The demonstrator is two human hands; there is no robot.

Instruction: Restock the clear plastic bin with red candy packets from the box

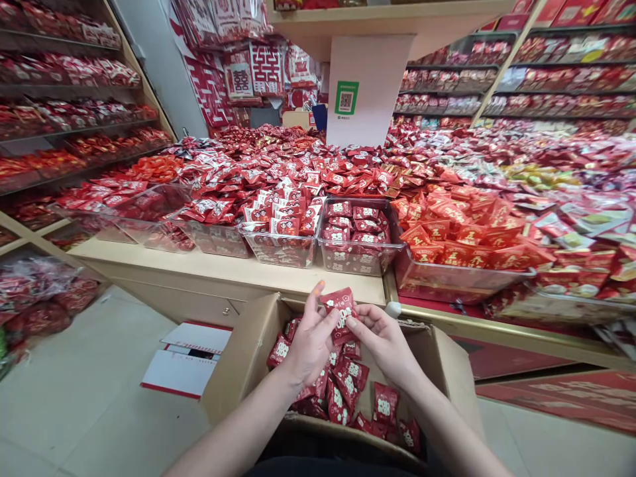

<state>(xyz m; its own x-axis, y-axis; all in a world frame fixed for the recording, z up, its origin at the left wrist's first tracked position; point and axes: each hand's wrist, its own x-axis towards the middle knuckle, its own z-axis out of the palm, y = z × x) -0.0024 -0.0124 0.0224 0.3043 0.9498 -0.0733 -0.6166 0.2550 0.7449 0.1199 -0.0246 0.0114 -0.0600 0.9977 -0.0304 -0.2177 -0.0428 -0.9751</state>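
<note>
Above an open cardboard box point(450, 371), my left hand point(313, 338) and my right hand point(380, 334) both grip a small dark red candy packet point(340, 305) with white characters on its front. The left thumb presses on its face while the right thumb and fingers pinch its right side. Inside the box lie several matching red packets point(348, 381), partly covered by my forearms. Just beyond, on the counter edge, stands a clear plastic bin point(355, 258) with the same kind of packets stacked in it.
More clear bins, one with white-and-red packets point(285, 222) and one with orange-red packets point(457, 232), line the counter point(149, 265). A white carton point(186, 361) is on the floor at left. A white pillar point(365, 79) with a QR code rises behind. Stocked shelves point(64, 89) flank both sides.
</note>
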